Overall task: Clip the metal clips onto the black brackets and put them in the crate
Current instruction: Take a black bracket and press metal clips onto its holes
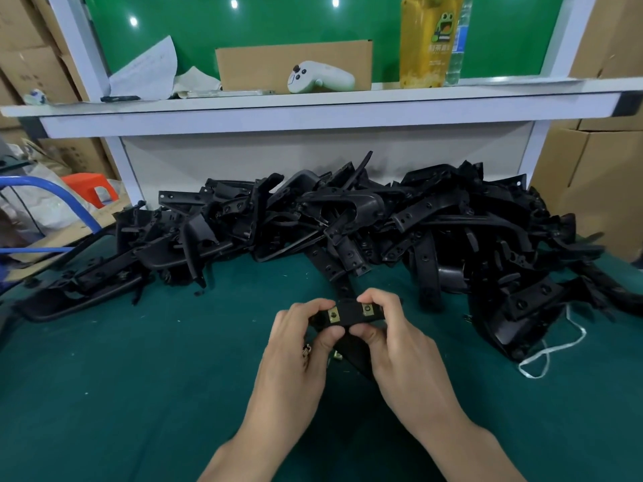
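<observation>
A black bracket (349,316) is held just above the green table, between both hands. Two brass-coloured metal clips sit on its upper edge, one on the left (333,315) and one on the right (367,309). My left hand (302,346) pinches the bracket's left end, thumb in front and fingers curled over the top. My right hand (393,337) grips the right end the same way. Beneath the hands lie loose clips (337,356) on the table. The bracket's lower part is hidden behind my right hand. No crate is in view.
A big heap of black brackets (348,224) runs across the back of the green table (139,377), from left edge to right. A white string (549,353) lies at the right. Above is a white shelf (313,99) with a controller, cardboard and a yellow bottle.
</observation>
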Action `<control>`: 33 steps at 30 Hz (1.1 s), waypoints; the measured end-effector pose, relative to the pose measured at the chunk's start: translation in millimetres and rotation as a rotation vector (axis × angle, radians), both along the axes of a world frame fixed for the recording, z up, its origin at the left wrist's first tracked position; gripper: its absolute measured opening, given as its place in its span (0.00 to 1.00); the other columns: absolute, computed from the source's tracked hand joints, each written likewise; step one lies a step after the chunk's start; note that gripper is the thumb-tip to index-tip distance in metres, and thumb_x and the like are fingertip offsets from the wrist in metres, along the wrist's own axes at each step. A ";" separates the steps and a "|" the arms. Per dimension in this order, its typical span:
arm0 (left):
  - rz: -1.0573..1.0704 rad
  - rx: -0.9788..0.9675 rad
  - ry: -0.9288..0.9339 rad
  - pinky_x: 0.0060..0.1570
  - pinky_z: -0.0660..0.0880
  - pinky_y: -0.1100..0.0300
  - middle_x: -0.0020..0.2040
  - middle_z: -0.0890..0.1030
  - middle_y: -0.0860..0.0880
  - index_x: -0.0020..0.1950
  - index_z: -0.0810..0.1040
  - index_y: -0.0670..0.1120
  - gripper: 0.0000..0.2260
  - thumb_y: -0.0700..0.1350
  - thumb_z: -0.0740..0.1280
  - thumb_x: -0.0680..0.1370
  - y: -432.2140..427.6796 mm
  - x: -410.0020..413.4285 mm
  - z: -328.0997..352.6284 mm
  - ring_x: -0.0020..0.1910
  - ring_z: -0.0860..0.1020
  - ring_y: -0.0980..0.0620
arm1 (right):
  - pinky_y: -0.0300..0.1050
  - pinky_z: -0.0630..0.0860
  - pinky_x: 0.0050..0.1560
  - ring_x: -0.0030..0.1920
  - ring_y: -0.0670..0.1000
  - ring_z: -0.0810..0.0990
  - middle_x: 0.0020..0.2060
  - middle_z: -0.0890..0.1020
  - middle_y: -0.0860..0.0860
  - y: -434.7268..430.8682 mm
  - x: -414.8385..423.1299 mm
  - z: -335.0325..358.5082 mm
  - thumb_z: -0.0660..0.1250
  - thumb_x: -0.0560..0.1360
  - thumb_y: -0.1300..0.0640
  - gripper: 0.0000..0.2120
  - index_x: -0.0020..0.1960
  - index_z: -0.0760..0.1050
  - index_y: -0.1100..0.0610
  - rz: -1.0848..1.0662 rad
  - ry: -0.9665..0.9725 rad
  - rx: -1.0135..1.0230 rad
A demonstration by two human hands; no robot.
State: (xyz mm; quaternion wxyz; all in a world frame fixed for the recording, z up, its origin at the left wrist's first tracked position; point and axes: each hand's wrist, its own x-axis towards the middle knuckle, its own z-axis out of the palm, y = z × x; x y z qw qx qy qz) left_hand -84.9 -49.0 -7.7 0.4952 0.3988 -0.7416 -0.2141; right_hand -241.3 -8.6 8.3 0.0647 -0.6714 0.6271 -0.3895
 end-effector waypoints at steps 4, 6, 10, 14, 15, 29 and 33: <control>-0.057 0.020 0.059 0.45 0.75 0.68 0.52 0.80 0.64 0.58 0.71 0.71 0.10 0.62 0.62 0.77 0.3 -0.1 3.6 0.52 0.79 0.61 | 0.37 0.71 0.33 0.36 0.39 0.78 0.41 0.78 0.28 3.4 2.6 1.2 0.56 0.81 0.39 0.16 0.65 0.53 0.29 0.038 -0.077 -0.077; -0.071 0.012 0.102 0.46 0.72 0.74 0.51 0.81 0.65 0.58 0.72 0.69 0.09 0.61 0.63 0.78 2.2 0.1 7.9 0.52 0.80 0.62 | 0.36 0.73 0.35 0.34 0.42 0.78 0.39 0.79 0.34 5.8 2.7 2.3 0.51 0.78 0.31 0.24 0.71 0.47 0.27 0.037 -0.190 -0.106; -0.023 -0.010 0.179 0.43 0.74 0.73 0.51 0.82 0.64 0.59 0.73 0.70 0.11 0.59 0.66 0.77 2.8 5.4 14.9 0.48 0.81 0.61 | 0.40 0.77 0.41 0.40 0.44 0.82 0.47 0.83 0.34 7.7 2.1 9.3 0.57 0.79 0.33 0.21 0.70 0.57 0.28 0.054 -0.349 -0.168; 0.042 -0.105 0.197 0.50 0.72 0.75 0.56 0.81 0.66 0.59 0.72 0.68 0.13 0.57 0.67 0.75 3.2 10.0 21.5 0.58 0.79 0.63 | 0.37 0.78 0.39 0.41 0.47 0.82 0.50 0.83 0.32 10.3 4.9 15.3 0.65 0.78 0.38 0.12 0.60 0.71 0.34 0.092 -0.441 -0.261; 0.046 -0.138 0.190 0.53 0.72 0.74 0.58 0.80 0.65 0.58 0.72 0.67 0.13 0.55 0.68 0.75 3.0 9.9 23.0 0.60 0.78 0.63 | 0.32 0.76 0.40 0.43 0.45 0.82 0.50 0.83 0.33 10.7 5.8 16.4 0.66 0.78 0.39 0.10 0.59 0.72 0.35 0.100 -0.439 -0.288; 0.116 -0.273 0.053 0.55 0.67 0.74 0.58 0.73 0.66 0.52 0.67 0.67 0.29 0.33 0.72 0.71 -4.4 12.5 12.0 0.60 0.73 0.58 | 0.43 0.79 0.39 0.51 0.38 0.80 0.55 0.78 0.33 7.1 4.7 1.9 0.67 0.76 0.55 0.12 0.46 0.67 0.40 0.034 -0.230 -0.314; 0.119 -0.285 0.039 0.53 0.68 0.74 0.59 0.73 0.65 0.53 0.67 0.66 0.30 0.32 0.73 0.72 -6.0 14.0 11.1 0.60 0.74 0.58 | 0.44 0.79 0.33 0.51 0.39 0.80 0.55 0.78 0.34 5.8 5.9 2.1 0.70 0.76 0.60 0.15 0.47 0.68 0.42 0.035 -0.207 -0.353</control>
